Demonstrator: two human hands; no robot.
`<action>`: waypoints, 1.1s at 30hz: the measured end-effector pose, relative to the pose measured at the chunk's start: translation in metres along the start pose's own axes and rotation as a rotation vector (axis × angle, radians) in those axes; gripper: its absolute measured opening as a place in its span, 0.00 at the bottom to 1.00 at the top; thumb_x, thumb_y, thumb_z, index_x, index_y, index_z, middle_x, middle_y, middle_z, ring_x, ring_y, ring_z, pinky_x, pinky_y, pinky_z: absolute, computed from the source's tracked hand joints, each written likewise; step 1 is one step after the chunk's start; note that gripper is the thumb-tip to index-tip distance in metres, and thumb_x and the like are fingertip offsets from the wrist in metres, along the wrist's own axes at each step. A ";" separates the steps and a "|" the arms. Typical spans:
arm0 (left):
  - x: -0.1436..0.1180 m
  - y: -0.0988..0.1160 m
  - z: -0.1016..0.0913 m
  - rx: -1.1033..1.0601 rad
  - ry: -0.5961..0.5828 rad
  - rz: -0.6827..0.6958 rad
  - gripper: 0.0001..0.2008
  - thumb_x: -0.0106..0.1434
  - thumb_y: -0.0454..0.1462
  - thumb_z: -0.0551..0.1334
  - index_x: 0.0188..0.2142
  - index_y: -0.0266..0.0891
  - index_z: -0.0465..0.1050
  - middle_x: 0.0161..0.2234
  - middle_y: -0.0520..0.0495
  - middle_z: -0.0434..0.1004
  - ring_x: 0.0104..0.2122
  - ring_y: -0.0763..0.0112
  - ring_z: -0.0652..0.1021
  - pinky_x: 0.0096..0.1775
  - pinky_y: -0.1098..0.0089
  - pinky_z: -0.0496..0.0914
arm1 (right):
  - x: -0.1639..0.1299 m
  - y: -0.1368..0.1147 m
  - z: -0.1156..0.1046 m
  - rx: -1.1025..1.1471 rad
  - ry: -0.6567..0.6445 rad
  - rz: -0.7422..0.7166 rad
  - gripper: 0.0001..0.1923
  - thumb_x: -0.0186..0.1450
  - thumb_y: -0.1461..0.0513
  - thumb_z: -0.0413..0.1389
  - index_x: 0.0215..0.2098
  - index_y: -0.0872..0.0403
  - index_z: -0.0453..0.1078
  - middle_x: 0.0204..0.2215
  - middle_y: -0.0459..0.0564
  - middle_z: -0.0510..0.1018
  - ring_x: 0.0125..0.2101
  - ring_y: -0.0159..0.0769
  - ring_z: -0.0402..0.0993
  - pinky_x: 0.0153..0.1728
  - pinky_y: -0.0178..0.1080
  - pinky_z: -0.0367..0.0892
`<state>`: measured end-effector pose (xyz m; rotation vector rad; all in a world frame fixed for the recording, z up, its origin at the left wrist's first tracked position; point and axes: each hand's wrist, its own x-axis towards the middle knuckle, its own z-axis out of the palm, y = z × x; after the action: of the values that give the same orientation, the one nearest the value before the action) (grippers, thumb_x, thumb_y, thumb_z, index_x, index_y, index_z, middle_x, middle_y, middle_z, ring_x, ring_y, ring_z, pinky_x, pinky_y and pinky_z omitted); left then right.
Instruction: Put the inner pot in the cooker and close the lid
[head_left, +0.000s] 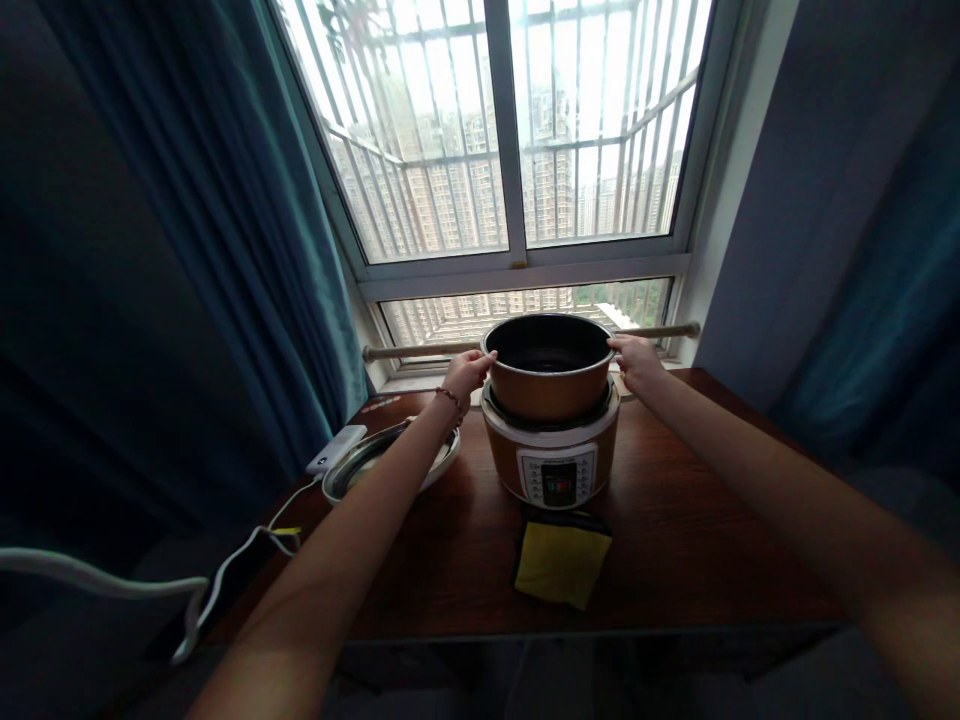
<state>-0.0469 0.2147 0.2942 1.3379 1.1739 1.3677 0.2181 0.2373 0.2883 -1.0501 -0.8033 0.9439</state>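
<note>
Both hands grip the rim of an inner pot (550, 392), dark inside and orange-brown outside. My left hand (469, 374) is closed on its left edge, and my right hand (634, 358) pinches the right edge. The pot stands partly out of the rice cooker (502, 455), whose front carries a panel of buttons with a small display. Whether the pot's base rests on anything inside is hidden. Beside my left forearm lies a round lid (444, 463), partly covered by the arm. A folded yellow cloth (562, 562) with dark edging lies in front of the cooker.
The wooden table (675, 530) stands against a barred window (517, 150). A white power strip (336, 450) and a white cable (244, 545) are at the left. A horizontal rod (427, 350) runs behind the pot. Blue curtains (247, 200) hang at the sides.
</note>
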 end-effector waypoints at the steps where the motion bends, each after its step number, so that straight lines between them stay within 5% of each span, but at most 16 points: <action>1: 0.000 -0.002 0.000 0.004 -0.001 -0.004 0.17 0.47 0.42 0.66 0.19 0.37 0.58 0.14 0.59 0.54 0.13 0.86 0.56 0.16 0.80 0.49 | -0.001 0.001 0.000 0.008 0.004 0.007 0.06 0.46 0.70 0.56 0.19 0.56 0.62 0.16 0.40 0.68 0.20 0.25 0.65 0.20 0.28 0.61; 33: -0.013 -0.061 -0.006 0.178 0.000 -0.016 0.18 0.45 0.47 0.64 0.17 0.37 0.60 0.13 0.58 0.56 0.15 0.83 0.57 0.18 0.77 0.50 | 0.005 0.062 -0.023 0.016 -0.051 0.117 0.05 0.46 0.70 0.55 0.22 0.56 0.70 0.16 0.43 0.73 0.20 0.29 0.69 0.24 0.32 0.67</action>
<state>-0.0545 0.2121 0.2323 1.4488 1.3282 1.2753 0.2256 0.2468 0.2232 -1.0715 -0.7811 1.0781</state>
